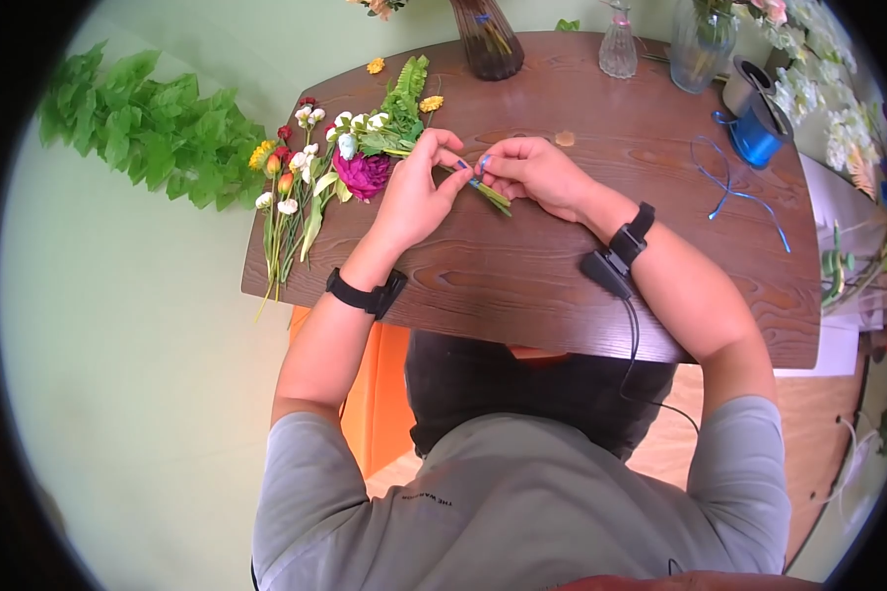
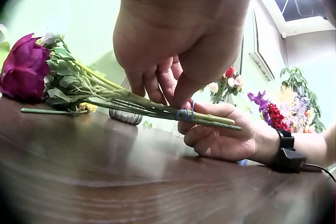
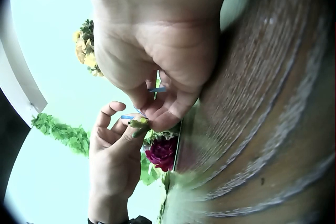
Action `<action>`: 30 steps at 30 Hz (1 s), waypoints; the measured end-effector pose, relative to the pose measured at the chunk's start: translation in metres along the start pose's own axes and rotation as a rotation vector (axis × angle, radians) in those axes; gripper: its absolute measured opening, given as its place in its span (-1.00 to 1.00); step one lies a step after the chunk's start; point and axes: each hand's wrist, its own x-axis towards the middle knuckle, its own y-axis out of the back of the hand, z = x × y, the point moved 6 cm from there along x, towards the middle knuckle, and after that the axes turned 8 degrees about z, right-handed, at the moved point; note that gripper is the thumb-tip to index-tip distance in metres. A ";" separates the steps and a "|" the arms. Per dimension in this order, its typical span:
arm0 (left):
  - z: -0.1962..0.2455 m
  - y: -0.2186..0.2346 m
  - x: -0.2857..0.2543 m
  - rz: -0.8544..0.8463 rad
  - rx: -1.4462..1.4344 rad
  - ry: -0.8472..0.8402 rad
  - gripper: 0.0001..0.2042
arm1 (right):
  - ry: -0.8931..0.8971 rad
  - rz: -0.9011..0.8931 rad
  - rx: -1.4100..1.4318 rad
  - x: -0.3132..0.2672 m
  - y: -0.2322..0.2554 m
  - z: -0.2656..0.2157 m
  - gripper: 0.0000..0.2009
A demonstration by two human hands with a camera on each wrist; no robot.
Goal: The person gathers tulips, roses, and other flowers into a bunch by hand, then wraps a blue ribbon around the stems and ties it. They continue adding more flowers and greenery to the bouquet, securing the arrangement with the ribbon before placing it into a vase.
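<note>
A small bunch of artificial flowers with a large purple bloom point(image 1: 362, 175) lies slanting across the dark table's left half. Its green stems point(image 2: 215, 120) are bound near their cut ends by a thin blue ribbon point(image 2: 185, 114). My left hand point(image 1: 416, 194) pinches the stems beside the binding, thumb against fingers, with a bit of ribbon at its fingertips. From the other side my right hand point(image 1: 542, 177) pinches a ribbon end point(image 3: 157, 90) between thumb and fingers. White blossoms and a fern leaf point(image 1: 406, 91) belong to the flower end; the left hand partly hides the stems.
Loose flowers point(image 1: 288, 202) lie at the table's left edge. A blue ribbon spool point(image 1: 759, 133) stands at the back right, near a loose length of ribbon point(image 1: 729, 192). Glass vases line the back, among them a dark ribbed vase point(image 1: 490, 44). A cable point(image 1: 633, 330) hangs from my right wrist.
</note>
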 end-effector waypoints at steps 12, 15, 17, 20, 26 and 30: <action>-0.014 -0.002 -0.001 -0.023 -0.037 0.057 -0.64 | -0.030 -0.039 0.000 0.000 0.003 0.000 -0.80; -0.013 -0.001 0.000 -0.014 -0.048 0.058 -0.64 | -0.039 -0.066 0.052 -0.001 0.001 -0.001 -0.79; -0.012 0.000 0.000 -0.014 -0.076 0.058 -0.64 | -0.034 -0.085 0.068 -0.003 0.000 -0.003 -0.78; -0.011 0.001 0.000 -0.028 -0.074 0.080 -0.65 | -0.023 -0.108 0.091 -0.005 -0.001 -0.006 -0.78; -0.012 -0.001 -0.003 -0.050 -0.161 0.114 -0.66 | -0.020 -0.148 0.067 -0.002 0.000 -0.002 -0.81; -0.017 -0.008 -0.005 -0.074 -0.182 0.100 -0.65 | -0.024 -0.191 0.057 -0.003 -0.001 -0.001 -0.85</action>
